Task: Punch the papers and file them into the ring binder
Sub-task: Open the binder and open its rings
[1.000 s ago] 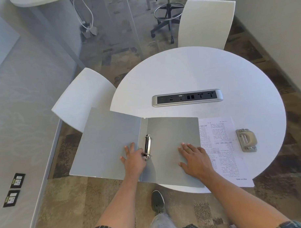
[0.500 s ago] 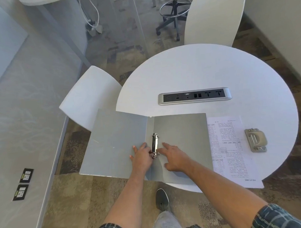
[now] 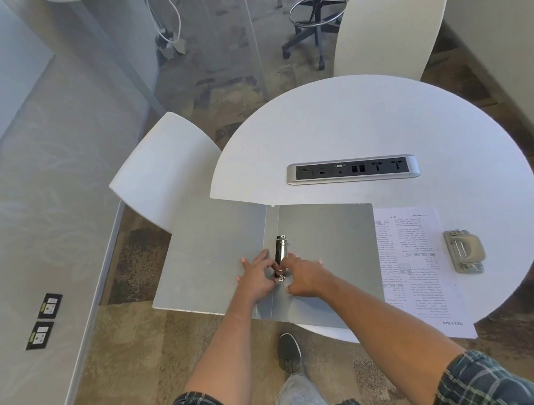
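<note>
A grey ring binder [image 3: 324,236] lies open on the near left of the round white table [image 3: 378,122], its left cover hanging past the table's edge. Its metal ring mechanism [image 3: 281,252] runs along the spine. My left hand [image 3: 258,280] and my right hand [image 3: 304,276] meet at the near end of the mechanism, fingers pinching it from both sides. Printed papers [image 3: 419,269] lie to the right of the binder, partly under its right cover. A grey hole punch [image 3: 463,250] sits on the table beside the papers.
A silver power and socket strip [image 3: 353,169] is set into the table's middle. One white chair [image 3: 165,172] stands at the left under the binder's cover, another [image 3: 387,31] at the far side. My shoe [image 3: 289,351] shows below the table's near edge.
My right hand left the binder's right cover and came left to the ring mechanism. My left hand shifted onto the mechanism's near end. The camera view drifted slightly left.
</note>
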Demonstrator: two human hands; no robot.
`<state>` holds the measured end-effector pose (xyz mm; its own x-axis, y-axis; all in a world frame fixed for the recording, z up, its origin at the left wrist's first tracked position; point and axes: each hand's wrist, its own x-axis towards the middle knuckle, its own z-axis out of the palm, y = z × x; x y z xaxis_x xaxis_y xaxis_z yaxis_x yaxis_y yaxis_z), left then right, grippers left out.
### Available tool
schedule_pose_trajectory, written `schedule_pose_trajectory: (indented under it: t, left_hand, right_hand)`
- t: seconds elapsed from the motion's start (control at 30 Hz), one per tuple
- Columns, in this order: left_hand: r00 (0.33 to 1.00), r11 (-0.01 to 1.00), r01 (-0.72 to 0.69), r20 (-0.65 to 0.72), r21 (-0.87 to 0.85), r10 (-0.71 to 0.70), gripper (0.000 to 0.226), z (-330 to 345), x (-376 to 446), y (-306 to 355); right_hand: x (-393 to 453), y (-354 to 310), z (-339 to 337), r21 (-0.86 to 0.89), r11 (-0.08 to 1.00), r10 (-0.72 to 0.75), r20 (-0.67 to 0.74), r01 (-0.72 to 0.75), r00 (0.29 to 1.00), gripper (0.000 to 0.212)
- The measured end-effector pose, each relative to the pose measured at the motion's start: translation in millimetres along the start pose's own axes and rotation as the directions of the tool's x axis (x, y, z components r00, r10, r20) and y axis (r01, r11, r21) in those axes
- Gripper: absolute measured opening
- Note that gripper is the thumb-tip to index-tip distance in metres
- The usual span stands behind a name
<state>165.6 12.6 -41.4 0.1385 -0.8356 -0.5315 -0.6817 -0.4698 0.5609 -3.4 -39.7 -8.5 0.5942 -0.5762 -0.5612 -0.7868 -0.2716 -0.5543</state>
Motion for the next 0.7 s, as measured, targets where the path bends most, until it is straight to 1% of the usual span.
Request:
schedule_pose_trajectory:
  t: [0.1,0.3,0.4,0.53,0.7]
  left_hand:
    - [0.999,1.000,0.000,0.036,-0.001,0.000,0.028,-0.6,0.8,-2.0]
    - [0.998,0.999,0.038,0.057,-0.031,-0.037,0.019,-1.6,-2.5,2.8]
    - [0.997,0.997,0.042,0.062,-0.060,-0.038,0.012,-1.0,-1.1,1.6]
    - [0.997,0.994,0.043,0.065,-0.098,-0.037,0.010,-1.5,-0.8,0.4]
    - [0.997,0.992,0.044,0.071,-0.119,-0.036,0.024,-0.1,2.4,-2.3]
  right_hand:
    - [3.0,-1.8,-1.0,0.002,1.000,0.013,0.022,-0.013,1.000,0.050]
    - [9.9,0.4,3.4,0.028,0.999,0.044,0.040,-0.045,0.998,0.060]
    - [9.9,0.9,2.8,0.041,0.998,0.055,0.044,-0.057,0.998,0.057]
    - [7.7,3.1,0.9,0.075,0.996,0.053,0.045,-0.056,0.998,0.054]
    - [4.7,4.1,-1.6,0.114,0.993,0.039,0.021,-0.041,0.999,0.048]
